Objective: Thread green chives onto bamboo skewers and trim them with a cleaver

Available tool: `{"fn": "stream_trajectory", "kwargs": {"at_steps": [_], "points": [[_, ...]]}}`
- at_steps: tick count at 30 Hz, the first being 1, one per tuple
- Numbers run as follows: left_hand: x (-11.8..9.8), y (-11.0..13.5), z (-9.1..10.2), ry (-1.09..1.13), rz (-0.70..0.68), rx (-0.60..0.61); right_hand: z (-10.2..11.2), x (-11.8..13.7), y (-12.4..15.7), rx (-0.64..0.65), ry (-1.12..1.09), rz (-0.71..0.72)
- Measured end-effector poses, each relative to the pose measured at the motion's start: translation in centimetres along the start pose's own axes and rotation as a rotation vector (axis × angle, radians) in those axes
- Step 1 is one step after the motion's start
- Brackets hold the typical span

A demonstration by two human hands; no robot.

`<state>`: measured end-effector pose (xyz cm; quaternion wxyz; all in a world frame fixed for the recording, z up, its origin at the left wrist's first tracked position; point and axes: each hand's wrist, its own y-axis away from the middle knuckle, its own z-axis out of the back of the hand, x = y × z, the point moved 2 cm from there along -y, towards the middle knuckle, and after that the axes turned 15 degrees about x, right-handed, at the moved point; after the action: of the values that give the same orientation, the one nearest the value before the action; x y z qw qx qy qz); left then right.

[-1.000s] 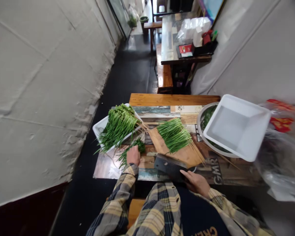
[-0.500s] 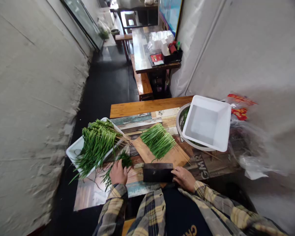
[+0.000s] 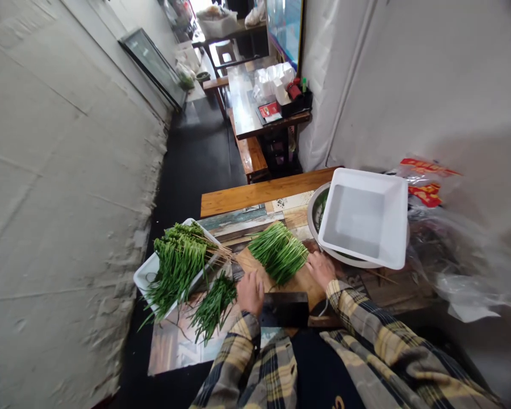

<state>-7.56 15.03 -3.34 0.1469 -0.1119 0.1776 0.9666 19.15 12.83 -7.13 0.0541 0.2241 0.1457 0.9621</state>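
On the wooden cutting board (image 3: 300, 282) lies a row of green chives (image 3: 277, 250) threaded on thin skewers. My right hand (image 3: 321, 270) is closed at the row's right end, over the spot where the skewer ends come out; its fingers partly hide them. My left hand (image 3: 250, 292) hovers by the board's left edge with loosely bent fingers, thumb apart and nothing visible in it. A dark-bladed cleaver (image 3: 284, 309) lies across the board's near edge. Loose cut chives (image 3: 215, 307) sit on the table left of my left hand.
A white tray (image 3: 147, 275) at the left holds skewered chives. At the right, an empty white tray (image 3: 361, 218) rests tilted on a metal bowl (image 3: 314, 218) containing greens. Plastic bags (image 3: 447, 250) lie beyond it against the wall. Another table (image 3: 243, 102) and bench (image 3: 250, 153) stand ahead.
My right hand has left the cleaver and moved up to the skewer ends. My left hand has moved right from the loose chives to the board's edge. The view has shifted slightly.
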Motion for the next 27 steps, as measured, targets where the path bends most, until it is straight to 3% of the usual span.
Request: {"fn": "stream_trajectory", "kwargs": {"at_steps": [9, 14, 20, 27], "points": [[-6.7, -5.4, -0.3, -0.084, -0.179, 0.151, 0.7, -1.0, 0.3, -0.05, -0.128, -0.069], [-8.7, -6.7, -0.1, -0.086, -0.134, 0.216, 0.8, -1.1, 0.3, -0.064, -0.24, -0.014], [-9.2, -6.9, -0.1, 0.036, -0.078, 0.083, 1.8, 0.6, 2.5, -0.084, -0.355, 0.108], [-7.2, -5.4, -0.7, 0.185, -0.207, -0.054, 4.5, 2.4, 5.6, -0.058, -0.455, 0.247]]}}
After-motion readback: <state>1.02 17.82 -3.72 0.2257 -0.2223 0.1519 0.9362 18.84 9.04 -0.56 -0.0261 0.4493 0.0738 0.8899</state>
